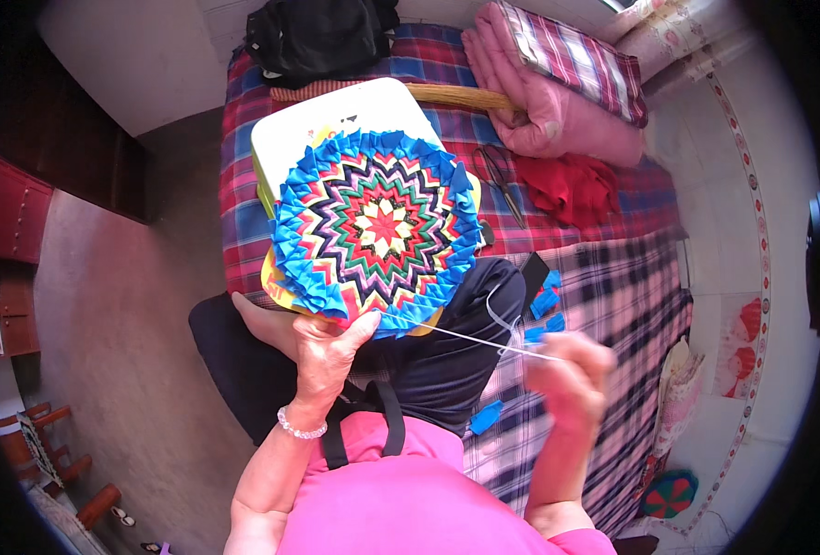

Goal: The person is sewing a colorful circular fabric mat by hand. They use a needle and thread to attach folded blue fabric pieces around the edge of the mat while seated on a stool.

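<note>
A round piece of folded fabric patchwork (384, 227) with a blue pointed outer ring lies before me, partly over a white box lid (341, 104). My left hand (331, 347) pinches its lower edge between thumb and fingers. White thread (465, 337) runs taut from that edge to my right hand (571, 371), which is blurred and closed on the thread at the right. A loose loop of thread hangs beside it. Whether a needle is in the right hand cannot be seen. Blue fabric pieces (545, 303) lie on the bed behind the right hand; another blue piece (486, 417) is lower down.
Scissors (503, 187) and red cloth (569, 189) lie on the plaid bedspread (243, 229). A black phone-like object (534, 272) rests near my knee. Farther back are a straw broom (458, 96), a folded pink quilt (562, 132) and a black bag (320, 41).
</note>
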The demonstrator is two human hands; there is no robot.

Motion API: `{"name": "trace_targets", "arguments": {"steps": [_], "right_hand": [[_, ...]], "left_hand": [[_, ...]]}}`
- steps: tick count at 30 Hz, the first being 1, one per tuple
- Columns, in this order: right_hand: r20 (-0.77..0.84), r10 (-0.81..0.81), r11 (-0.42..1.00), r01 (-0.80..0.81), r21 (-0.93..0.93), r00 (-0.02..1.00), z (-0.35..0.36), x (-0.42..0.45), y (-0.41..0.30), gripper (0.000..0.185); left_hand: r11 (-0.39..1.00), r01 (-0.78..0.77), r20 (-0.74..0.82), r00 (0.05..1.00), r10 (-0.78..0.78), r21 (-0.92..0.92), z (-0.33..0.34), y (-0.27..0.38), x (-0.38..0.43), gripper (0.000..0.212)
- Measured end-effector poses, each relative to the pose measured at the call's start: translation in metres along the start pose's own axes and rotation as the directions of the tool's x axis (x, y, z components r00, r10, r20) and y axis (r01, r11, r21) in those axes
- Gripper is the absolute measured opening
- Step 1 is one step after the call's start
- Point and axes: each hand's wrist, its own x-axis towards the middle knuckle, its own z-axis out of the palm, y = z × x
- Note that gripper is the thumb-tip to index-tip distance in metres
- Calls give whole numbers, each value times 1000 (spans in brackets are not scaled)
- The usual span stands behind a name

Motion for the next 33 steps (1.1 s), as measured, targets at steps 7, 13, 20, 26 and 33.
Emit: {"name": "trace_targets", "arguments": {"steps": [7,13,20,26,33], "right_hand": [[-299,-543,495,587,641,784,-90,-50,-66,31],[-420,-481,711,622,328,770,-143,-71,-61,22],[-768,-347,683,-416,-600,538,-219,-86,29,18],[-341,-177,972,111,-206,923,-21,-2,57,10],[212,-157,903,227,-364,965,83,32,47,19]], "left_hand": [[996,1,-18,1000,0,86,-4,-5,2,16],[996,54,1,999,-54,66,-5,2,2,17],[995,97,18,995,-97,-6,-2,-1,6,25],[961,218,-48,972,-229,-169,-2,6,5,17],[951,284,-65,954,-293,-120,5,18,4,19]]}}
